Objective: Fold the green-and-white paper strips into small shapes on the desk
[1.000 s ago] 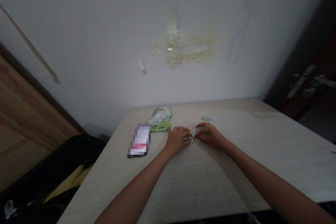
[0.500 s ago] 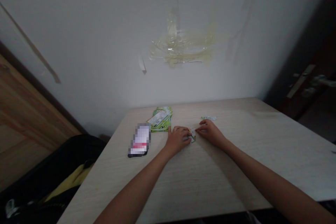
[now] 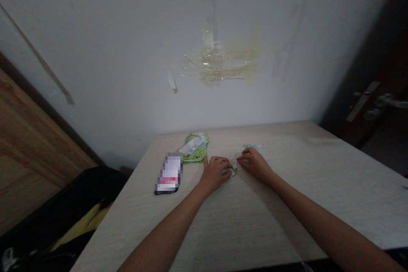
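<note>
Between my hands lies a small white piece of printed wrapper (image 3: 233, 167) with green and orange marks. My left hand (image 3: 216, 174) rests on the table with curled fingers, its fingertips holding the left edge of that piece. At the opposite edge, the thumb and fingers of my right hand (image 3: 254, 164) are pinched together on the piece's upper right corner. A thin printed strip of wrapper (image 3: 253, 146) lies just beyond my right hand. Near my left thumb are several green and white printed packets (image 3: 195, 149), lying flat and overlapping.
A phone (image 3: 168, 174) with a blurred-out screen lies left of the packets on the pale wooden table (image 3: 153, 229). The wall (image 3: 127, 72) with old tape stands behind. A black bag (image 3: 92, 191) with yellow cloth is at the lower left; a door handle (image 3: 390, 101) is at the right.
The view has tilted up slightly, so the table sits a little lower in it. The printed piece has turned a little between my fingers; both hands stay nearly in place.
</note>
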The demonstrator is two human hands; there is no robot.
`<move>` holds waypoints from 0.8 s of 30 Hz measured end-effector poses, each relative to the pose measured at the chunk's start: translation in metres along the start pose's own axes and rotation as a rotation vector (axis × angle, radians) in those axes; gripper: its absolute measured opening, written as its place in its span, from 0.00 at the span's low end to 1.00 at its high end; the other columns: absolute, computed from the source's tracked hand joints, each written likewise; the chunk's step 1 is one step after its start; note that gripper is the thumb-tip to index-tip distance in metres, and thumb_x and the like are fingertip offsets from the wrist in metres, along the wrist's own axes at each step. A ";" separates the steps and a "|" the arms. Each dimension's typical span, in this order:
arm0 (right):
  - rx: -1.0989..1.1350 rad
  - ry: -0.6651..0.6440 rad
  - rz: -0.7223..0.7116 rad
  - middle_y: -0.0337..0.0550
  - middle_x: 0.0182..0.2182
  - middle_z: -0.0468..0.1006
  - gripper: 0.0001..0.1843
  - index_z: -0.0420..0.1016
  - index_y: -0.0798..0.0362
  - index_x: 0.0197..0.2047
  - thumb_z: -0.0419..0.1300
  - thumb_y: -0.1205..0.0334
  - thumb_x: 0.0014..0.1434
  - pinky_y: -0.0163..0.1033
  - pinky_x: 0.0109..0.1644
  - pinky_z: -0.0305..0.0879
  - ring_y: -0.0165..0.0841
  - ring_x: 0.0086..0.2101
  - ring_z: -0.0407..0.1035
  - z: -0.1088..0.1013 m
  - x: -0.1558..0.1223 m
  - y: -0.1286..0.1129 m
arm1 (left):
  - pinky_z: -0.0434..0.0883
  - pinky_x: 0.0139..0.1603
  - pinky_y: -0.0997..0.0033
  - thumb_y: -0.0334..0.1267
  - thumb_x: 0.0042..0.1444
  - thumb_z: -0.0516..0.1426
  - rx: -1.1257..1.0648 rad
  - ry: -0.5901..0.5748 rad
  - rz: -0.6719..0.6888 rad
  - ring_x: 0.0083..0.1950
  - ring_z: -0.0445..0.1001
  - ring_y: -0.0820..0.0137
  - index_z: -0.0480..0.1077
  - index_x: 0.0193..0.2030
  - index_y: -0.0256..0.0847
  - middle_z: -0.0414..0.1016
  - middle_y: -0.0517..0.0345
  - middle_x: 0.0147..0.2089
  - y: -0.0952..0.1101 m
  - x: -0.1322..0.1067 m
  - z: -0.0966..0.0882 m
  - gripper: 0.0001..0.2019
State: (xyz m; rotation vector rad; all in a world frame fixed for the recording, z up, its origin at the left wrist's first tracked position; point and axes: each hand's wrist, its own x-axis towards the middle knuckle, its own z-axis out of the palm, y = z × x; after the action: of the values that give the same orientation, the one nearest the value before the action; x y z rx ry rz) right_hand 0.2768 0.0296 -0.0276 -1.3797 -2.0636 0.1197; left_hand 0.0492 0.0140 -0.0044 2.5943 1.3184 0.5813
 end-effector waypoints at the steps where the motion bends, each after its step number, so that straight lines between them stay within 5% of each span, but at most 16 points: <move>1: -0.002 -0.003 -0.011 0.49 0.43 0.75 0.10 0.82 0.49 0.41 0.60 0.58 0.59 0.44 0.51 0.67 0.39 0.44 0.70 0.000 0.000 0.000 | 0.39 0.67 0.34 0.46 0.60 0.58 0.008 0.000 0.003 0.60 0.63 0.58 0.73 0.50 0.54 0.72 0.59 0.57 0.001 -0.001 0.000 0.12; 24: -0.082 -0.023 0.076 0.46 0.42 0.74 0.07 0.79 0.51 0.37 0.63 0.59 0.55 0.42 0.51 0.64 0.37 0.45 0.68 0.000 0.008 -0.010 | 0.37 0.65 0.32 0.46 0.63 0.54 0.065 0.066 0.037 0.54 0.65 0.59 0.72 0.50 0.59 0.73 0.65 0.55 0.009 -0.004 -0.001 0.11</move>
State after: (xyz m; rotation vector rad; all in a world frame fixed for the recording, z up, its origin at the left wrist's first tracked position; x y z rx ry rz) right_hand 0.2675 0.0319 -0.0196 -1.5133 -2.0560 0.0849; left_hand 0.0535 0.0058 -0.0017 2.6787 1.3334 0.6460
